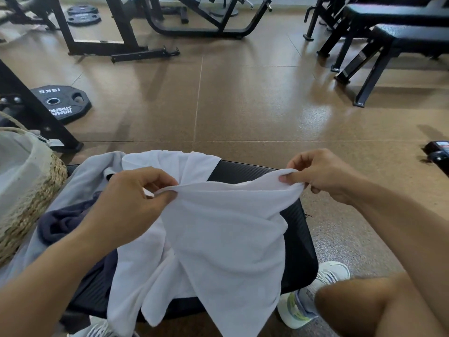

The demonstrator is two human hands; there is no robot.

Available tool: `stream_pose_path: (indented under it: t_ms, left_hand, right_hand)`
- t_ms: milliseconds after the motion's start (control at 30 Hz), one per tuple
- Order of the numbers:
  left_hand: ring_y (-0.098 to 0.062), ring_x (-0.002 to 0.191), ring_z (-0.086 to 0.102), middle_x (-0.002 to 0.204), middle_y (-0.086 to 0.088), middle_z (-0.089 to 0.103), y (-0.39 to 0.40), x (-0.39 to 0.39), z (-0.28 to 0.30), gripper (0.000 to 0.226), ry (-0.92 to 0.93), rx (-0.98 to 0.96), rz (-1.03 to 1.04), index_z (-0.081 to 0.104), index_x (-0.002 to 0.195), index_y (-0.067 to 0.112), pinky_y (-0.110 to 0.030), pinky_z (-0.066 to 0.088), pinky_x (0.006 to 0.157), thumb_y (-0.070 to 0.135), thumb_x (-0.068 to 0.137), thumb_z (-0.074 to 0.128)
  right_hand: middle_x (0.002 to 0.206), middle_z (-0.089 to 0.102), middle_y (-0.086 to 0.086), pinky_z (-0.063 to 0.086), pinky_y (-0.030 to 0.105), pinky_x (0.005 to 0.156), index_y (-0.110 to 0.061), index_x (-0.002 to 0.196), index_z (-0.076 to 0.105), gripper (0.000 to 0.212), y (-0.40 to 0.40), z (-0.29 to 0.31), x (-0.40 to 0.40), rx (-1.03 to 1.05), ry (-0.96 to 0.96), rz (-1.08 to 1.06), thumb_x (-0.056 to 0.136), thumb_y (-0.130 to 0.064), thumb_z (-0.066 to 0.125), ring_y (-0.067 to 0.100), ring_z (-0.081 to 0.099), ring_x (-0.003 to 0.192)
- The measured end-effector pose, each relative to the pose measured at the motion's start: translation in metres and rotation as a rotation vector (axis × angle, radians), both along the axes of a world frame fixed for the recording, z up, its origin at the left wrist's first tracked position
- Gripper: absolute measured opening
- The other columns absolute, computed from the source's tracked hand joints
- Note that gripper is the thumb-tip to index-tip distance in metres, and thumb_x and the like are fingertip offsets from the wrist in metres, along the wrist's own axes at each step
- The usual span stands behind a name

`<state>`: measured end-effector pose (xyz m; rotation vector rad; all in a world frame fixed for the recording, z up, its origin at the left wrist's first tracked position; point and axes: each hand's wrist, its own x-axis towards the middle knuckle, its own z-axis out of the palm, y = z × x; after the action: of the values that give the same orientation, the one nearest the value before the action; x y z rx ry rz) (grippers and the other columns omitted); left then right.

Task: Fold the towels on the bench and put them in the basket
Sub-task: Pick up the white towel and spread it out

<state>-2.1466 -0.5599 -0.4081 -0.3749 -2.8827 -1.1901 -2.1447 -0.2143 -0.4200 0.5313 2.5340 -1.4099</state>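
Above the black bench point(255, 171), the white towel point(223, 234) hung between both hands; the left hand point(128, 198) pinched one end of its top edge, the right hand point(323, 176) the other, fingers curled tight on cloth; that edge ran left to right, the body drooping toward the person; grey towel point(80, 181) and navy towel point(63, 227) crowded the left, the woven basket point(31, 205) beyond; open bench lay rightward.

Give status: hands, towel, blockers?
Left hand and right hand pinch white towel over bench. Unfolded. Basket left, nothing blocking.
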Motion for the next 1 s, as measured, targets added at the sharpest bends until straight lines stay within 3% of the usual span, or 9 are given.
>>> stream_pose_path:
  t_ms: [133,200,333,567,733,800,867,1000]
  left_hand:
    - [-0.008,0.068,0.068,0.066,0.008,0.072,0.003,-0.003,-0.001,0.017,-0.040,0.083,0.143,0.074,0.077,0.026,-0.029,0.061,0.060,0.011,0.084,0.074]
    - [-0.014,0.066,0.071,0.066,0.004,0.073,0.004,-0.005,-0.003,0.017,-0.111,0.136,0.195,0.074,0.076,0.022,-0.026,0.061,0.054,0.008,0.084,0.073]
    - [-0.018,0.064,0.071,0.066,0.001,0.073,0.003,-0.006,-0.005,0.017,-0.138,0.134,0.234,0.074,0.074,0.022,-0.031,0.062,0.054,0.008,0.084,0.074]
    - [-0.016,0.061,0.071,0.065,0.000,0.073,0.007,-0.006,-0.010,0.016,-0.212,0.113,0.212,0.076,0.074,0.019,-0.036,0.064,0.058,0.008,0.084,0.074]
    - [-0.014,0.062,0.071,0.065,0.002,0.074,0.010,-0.004,-0.011,0.016,-0.229,0.083,0.196,0.076,0.074,0.021,-0.031,0.063,0.059,0.008,0.083,0.074]
    - [-0.015,0.062,0.072,0.065,0.003,0.074,0.009,-0.004,-0.012,0.016,-0.223,0.074,0.197,0.077,0.075,0.023,-0.034,0.064,0.062,0.009,0.083,0.075]
    - [-0.015,0.063,0.072,0.065,0.004,0.074,0.008,-0.005,-0.012,0.016,-0.218,0.059,0.197,0.077,0.076,0.024,-0.036,0.064,0.063,0.011,0.084,0.075]
    - [-0.014,0.059,0.072,0.065,0.003,0.074,0.004,-0.005,-0.016,0.016,-0.202,0.014,0.196,0.076,0.075,0.026,-0.039,0.064,0.066,0.013,0.085,0.074]
  right_hand:
    - [0.078,0.064,0.003,0.042,0.023,0.045,-0.012,0.089,0.069,0.015,0.006,0.004,0.002,-0.182,0.001,0.030,0.080,-0.007,0.081,0.013,0.054,0.065]
    - [0.083,0.066,0.004,0.048,0.025,0.050,-0.012,0.096,0.070,0.015,0.008,0.006,0.003,-0.282,-0.039,0.084,0.084,-0.008,0.078,0.015,0.058,0.072]
    - [0.087,0.068,0.009,0.057,0.028,0.056,-0.005,0.102,0.070,0.015,0.010,0.006,0.005,-0.346,-0.083,0.117,0.088,-0.003,0.073,0.019,0.064,0.074]
    - [0.070,0.059,0.007,0.054,0.024,0.048,-0.003,0.089,0.069,0.016,0.006,-0.001,0.003,-0.047,0.070,-0.011,0.083,0.012,0.070,0.011,0.058,0.051]
    - [0.078,0.073,0.010,0.055,0.026,0.048,-0.014,0.086,0.071,0.011,-0.004,-0.012,0.005,0.268,-0.059,0.047,0.089,-0.009,0.061,0.019,0.071,0.060]
    - [0.074,0.075,0.013,0.053,0.026,0.046,-0.011,0.092,0.067,0.010,-0.007,-0.013,0.004,0.173,-0.070,0.018,0.092,-0.008,0.058,0.022,0.073,0.060]
    - [0.074,0.076,0.014,0.052,0.026,0.046,-0.008,0.099,0.065,0.007,-0.008,-0.010,0.002,-0.048,-0.091,-0.008,0.096,-0.009,0.058,0.025,0.073,0.061]
    - [0.087,0.078,0.013,0.051,0.023,0.045,-0.008,0.107,0.071,0.021,-0.005,-0.001,0.003,-0.302,-0.116,0.007,0.092,-0.022,0.074,0.021,0.073,0.066]
